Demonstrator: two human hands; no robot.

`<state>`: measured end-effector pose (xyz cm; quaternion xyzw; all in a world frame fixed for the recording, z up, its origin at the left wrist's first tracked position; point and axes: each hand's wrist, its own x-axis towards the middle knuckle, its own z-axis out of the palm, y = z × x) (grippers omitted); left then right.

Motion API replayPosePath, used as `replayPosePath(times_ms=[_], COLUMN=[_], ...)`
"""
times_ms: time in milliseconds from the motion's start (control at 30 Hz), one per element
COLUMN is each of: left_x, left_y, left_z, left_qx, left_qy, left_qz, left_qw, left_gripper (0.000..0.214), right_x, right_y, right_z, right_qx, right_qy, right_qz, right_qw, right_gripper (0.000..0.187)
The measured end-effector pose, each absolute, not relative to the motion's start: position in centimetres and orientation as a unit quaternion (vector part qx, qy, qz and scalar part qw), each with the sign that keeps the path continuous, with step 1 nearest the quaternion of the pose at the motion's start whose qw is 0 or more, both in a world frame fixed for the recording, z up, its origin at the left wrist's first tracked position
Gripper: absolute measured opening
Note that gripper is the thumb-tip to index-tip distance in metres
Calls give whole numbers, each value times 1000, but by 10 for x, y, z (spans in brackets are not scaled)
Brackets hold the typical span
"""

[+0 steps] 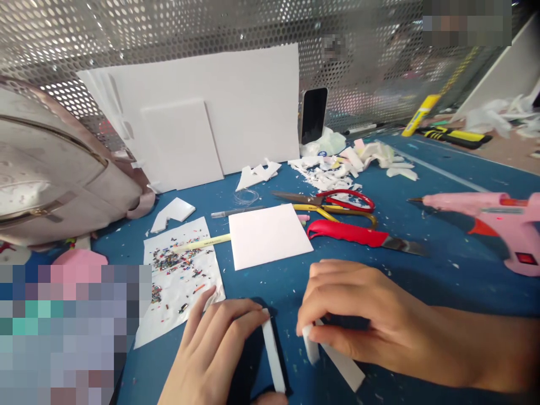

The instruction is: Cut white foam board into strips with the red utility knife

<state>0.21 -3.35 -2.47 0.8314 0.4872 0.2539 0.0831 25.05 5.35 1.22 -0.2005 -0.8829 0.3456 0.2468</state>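
Note:
Near the front edge of the view, my left hand (221, 343) grips a narrow white foam-board strip (274, 354) lengthwise, index fingertip at its far end and thumb at its near end. To the right, my right hand (363, 318) is closed in a pinch on a small white foam-board piece (311, 344), held just above or on the blue table. Another flat white strip (343, 363) lies under the right hand, partly hidden by the thumb. Beyond both hands sits a white rectangular board (270, 239).
Left is a paper sheet (147, 326) with colourful beads. A red-handled knife (350, 232), red-handled scissors (346, 199) and a pink glue gun (502, 211) lie to the right. White scraps (333, 174), a phone (314, 115) and a large white board (253, 101) stand behind.

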Motion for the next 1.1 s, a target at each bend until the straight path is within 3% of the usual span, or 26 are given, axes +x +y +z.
replayPosePath(times_ms=[200,500,767,1000,1100], left_x=[5,3,1,2,2], left_y=[-34,-33,-31,-31,-32], left_z=[-20,-23,-26,-25,-25], left_qx=[836,844,852,852,849], left_qy=[486,474,460,459,463], left_qz=[239,235,240,240,245], left_qw=[90,89,75,75,71], left_gripper=[38,31,34,33,41], right_x=[245,251,247,248,249], right_y=[49,60,41,39,37], right_z=[2,15,-4,-3,-4], right_qx=[-268,-178,-184,-189,-181], right_qy=[-859,-902,-948,-945,-948], right_qz=[395,362,232,237,231], right_qw=[187,150,115,127,125], right_gripper=[12,8,55,45,50])
